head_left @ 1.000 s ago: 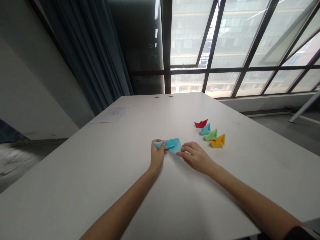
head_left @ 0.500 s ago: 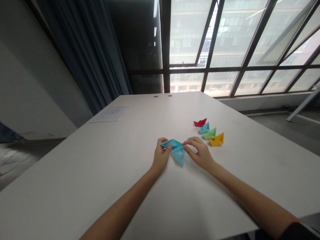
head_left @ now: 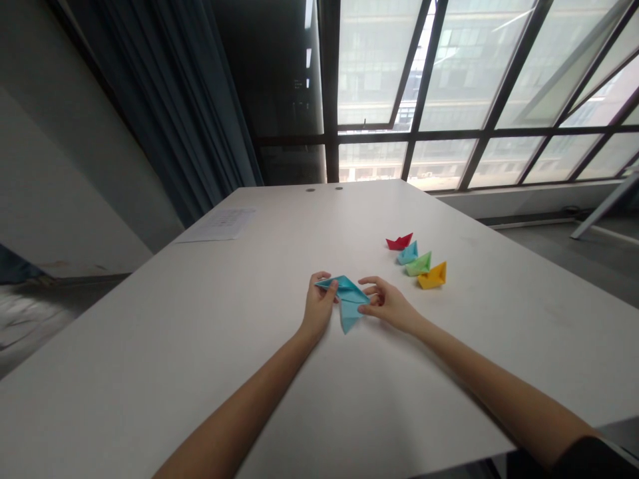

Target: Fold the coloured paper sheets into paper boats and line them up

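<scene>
A partly folded sheet of light blue paper (head_left: 351,303) is held a little above the table, one pointed flap hanging down toward me. My left hand (head_left: 320,303) pinches its left corner, thumb on top and fingers behind. At the right edge, my right hand (head_left: 387,304) has its thumb against the lower flap and its fingers curled behind the paper's right corner. Beyond my right hand stand folded paper boats in a slanting row: a red boat (head_left: 399,242), a blue boat (head_left: 408,253), a green boat (head_left: 418,265) and a yellow boat (head_left: 432,276).
The white table (head_left: 200,346) stretches away toward the windows (head_left: 379,73). Printed paper sheets (head_left: 217,225) lie at its far left edge, near a dark blue curtain (head_left: 174,100). Two round holes sit near the table's far end.
The right thumb has moved down onto the lower flap and the fingers have spread from their pinch. The flap's tip has swung left, and the left hand has shifted slightly left.
</scene>
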{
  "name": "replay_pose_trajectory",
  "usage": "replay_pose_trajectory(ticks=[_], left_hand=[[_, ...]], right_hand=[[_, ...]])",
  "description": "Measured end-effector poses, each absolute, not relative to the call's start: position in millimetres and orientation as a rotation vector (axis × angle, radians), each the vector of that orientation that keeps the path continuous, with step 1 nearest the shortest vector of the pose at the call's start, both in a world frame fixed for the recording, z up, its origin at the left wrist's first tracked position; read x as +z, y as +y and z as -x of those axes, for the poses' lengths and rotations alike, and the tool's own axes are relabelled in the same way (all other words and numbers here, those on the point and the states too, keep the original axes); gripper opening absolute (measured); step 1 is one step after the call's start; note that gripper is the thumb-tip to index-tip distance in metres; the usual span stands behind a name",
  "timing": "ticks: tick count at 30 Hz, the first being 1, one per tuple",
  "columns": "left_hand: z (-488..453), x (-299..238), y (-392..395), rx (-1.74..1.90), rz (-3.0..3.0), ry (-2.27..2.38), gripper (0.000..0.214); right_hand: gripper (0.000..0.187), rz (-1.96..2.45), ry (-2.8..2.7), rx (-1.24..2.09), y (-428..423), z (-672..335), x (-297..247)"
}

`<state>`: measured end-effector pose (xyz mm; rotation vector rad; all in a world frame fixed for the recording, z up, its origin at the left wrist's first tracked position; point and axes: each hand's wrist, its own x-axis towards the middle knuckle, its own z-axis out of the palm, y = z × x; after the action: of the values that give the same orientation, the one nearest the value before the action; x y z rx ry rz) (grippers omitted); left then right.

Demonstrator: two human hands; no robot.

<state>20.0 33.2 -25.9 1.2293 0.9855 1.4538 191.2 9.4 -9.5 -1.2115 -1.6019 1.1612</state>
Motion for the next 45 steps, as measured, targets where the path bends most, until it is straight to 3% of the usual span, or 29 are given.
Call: replay_pose_trajectory(ticks=[18,26,37,40,45], left_hand=[[-19.2,-16.9,36.0,1.428,-0.807,0.907,0.043],[-18.0,-18.3,30.7,1.304,-0.862,0.855,0.051],[-21.8,-19.4,21.9,1.121,-1.072,0.747,0.070],[-20.9,-19.6,24.8,1.129,-1.049,0.782,0.064],[-20.7,-23.5,30.3,1.188,-0.993,0.862,0.035]], right_hand=[[0.028,1.249,-1.850,0.783,11.0,-200.0,-7.0],[0.032,1.138,-1.817,1.021,11.2,-203.4,-4.5],[0.031,1.205,-1.727,1.084,9.7,-197.9,-10.0],[0.030,1.211,-1.636,1.111,12.6,-198.9,-12.4],[0.027,1.171,-1.521,1.117,17.2,-202.4,-16.5]])
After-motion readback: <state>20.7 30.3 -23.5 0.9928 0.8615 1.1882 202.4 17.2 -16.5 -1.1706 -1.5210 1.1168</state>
